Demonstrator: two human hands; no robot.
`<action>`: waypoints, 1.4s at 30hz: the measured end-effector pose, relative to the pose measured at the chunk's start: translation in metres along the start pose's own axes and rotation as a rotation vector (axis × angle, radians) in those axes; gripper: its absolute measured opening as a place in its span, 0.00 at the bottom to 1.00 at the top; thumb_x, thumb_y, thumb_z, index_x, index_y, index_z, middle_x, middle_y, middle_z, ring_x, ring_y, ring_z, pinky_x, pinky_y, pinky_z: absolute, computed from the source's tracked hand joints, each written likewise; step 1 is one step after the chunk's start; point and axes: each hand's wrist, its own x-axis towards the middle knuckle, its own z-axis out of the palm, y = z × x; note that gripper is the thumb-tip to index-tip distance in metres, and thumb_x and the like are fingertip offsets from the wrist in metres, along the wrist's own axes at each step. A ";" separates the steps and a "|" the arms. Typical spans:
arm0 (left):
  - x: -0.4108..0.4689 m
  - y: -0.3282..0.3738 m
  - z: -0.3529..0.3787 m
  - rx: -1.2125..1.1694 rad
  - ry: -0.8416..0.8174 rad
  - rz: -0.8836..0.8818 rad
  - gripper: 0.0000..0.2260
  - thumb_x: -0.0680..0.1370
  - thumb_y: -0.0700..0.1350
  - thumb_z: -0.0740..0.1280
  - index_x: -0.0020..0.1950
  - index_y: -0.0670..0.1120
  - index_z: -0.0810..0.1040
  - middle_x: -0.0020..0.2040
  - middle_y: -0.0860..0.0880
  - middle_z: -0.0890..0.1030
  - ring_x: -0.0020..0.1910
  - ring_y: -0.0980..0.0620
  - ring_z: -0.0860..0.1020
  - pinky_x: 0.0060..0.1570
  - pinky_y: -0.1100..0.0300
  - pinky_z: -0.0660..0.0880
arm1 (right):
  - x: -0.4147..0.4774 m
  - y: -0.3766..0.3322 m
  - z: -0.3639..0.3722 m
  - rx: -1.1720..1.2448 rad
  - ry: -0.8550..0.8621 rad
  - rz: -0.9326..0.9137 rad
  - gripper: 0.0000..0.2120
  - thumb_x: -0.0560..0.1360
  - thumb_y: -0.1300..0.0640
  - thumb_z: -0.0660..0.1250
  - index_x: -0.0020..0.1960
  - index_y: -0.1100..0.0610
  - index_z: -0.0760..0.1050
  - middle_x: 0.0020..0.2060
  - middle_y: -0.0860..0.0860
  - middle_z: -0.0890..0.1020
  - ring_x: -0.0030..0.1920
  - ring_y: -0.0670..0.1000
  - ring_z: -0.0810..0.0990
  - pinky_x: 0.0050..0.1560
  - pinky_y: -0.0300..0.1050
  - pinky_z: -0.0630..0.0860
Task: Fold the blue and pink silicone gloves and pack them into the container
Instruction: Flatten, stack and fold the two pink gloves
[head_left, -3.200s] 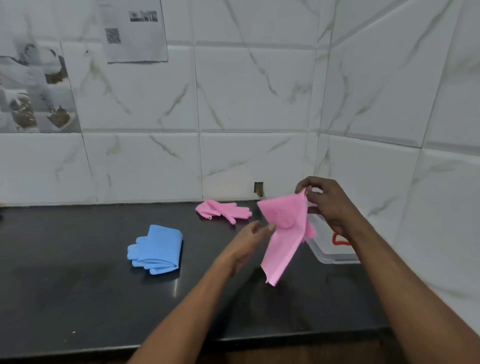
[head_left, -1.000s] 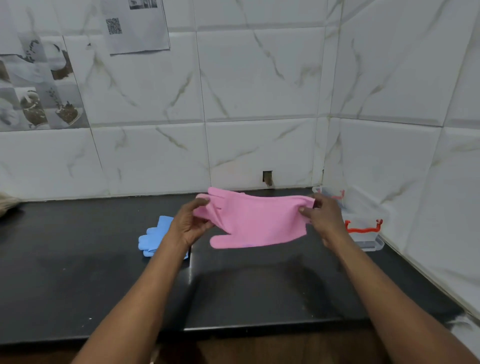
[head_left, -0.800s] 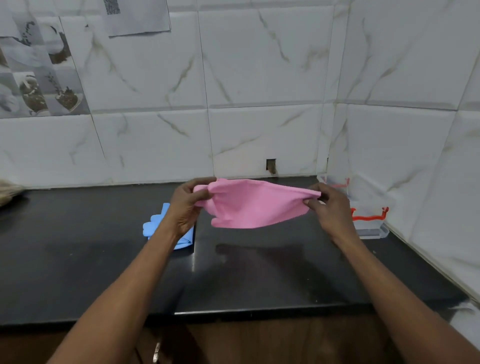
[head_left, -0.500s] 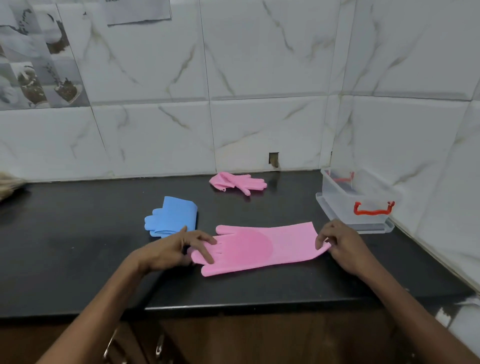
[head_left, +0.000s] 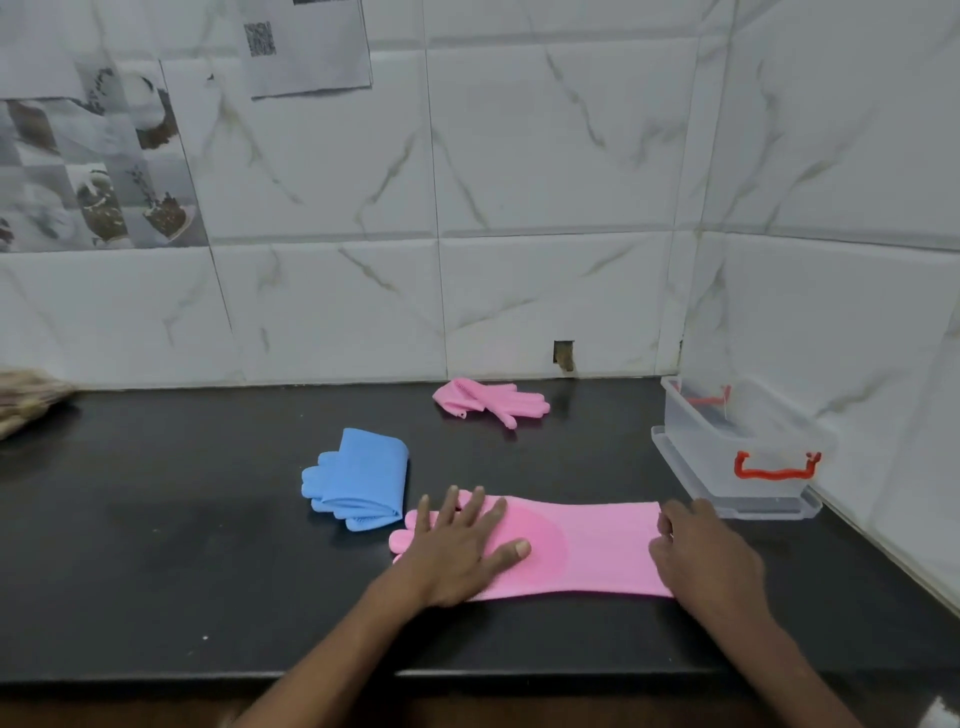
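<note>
A pink silicone glove (head_left: 587, 551) lies flat and stretched out on the black counter (head_left: 156, 545), fingers to the left, cuff to the right. My left hand (head_left: 462, 545) presses flat on its finger end, fingers spread. My right hand (head_left: 701, 556) rests on the cuff end, fingers curled at its edge. A folded blue glove stack (head_left: 358, 480) sits just left of it. A second pink glove (head_left: 491, 400) lies crumpled near the back wall. The clear plastic container (head_left: 743, 452) with red handles stands open at the right corner.
Tiled walls close the counter at the back and right. A brownish bundle (head_left: 26, 405) lies at the far left edge. The counter's front edge (head_left: 208, 675) runs just below my forearms.
The pink glove went from being held stretched in the air to lying flat on the counter. My left hand has moved onto its fingers and now presses it flat.
</note>
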 end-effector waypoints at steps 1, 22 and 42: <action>0.006 -0.004 -0.006 -0.032 -0.002 -0.005 0.34 0.75 0.72 0.41 0.77 0.59 0.57 0.80 0.50 0.56 0.79 0.47 0.48 0.74 0.37 0.36 | -0.001 -0.001 0.001 -0.015 0.003 0.003 0.06 0.77 0.54 0.62 0.53 0.49 0.69 0.49 0.46 0.71 0.36 0.42 0.72 0.29 0.35 0.62; 0.165 0.015 -0.090 -0.232 0.618 0.083 0.10 0.76 0.34 0.63 0.52 0.38 0.82 0.53 0.41 0.83 0.54 0.44 0.80 0.56 0.57 0.75 | 0.006 0.001 0.002 0.183 0.153 0.015 0.08 0.79 0.49 0.61 0.57 0.49 0.69 0.59 0.47 0.72 0.47 0.43 0.76 0.46 0.34 0.74; 0.093 0.071 -0.211 -1.101 0.687 0.437 0.08 0.70 0.30 0.71 0.45 0.40 0.85 0.44 0.44 0.85 0.44 0.52 0.83 0.47 0.63 0.79 | 0.051 -0.112 -0.073 1.041 -0.103 -0.215 0.33 0.68 0.38 0.72 0.68 0.50 0.68 0.60 0.47 0.78 0.57 0.52 0.79 0.56 0.54 0.78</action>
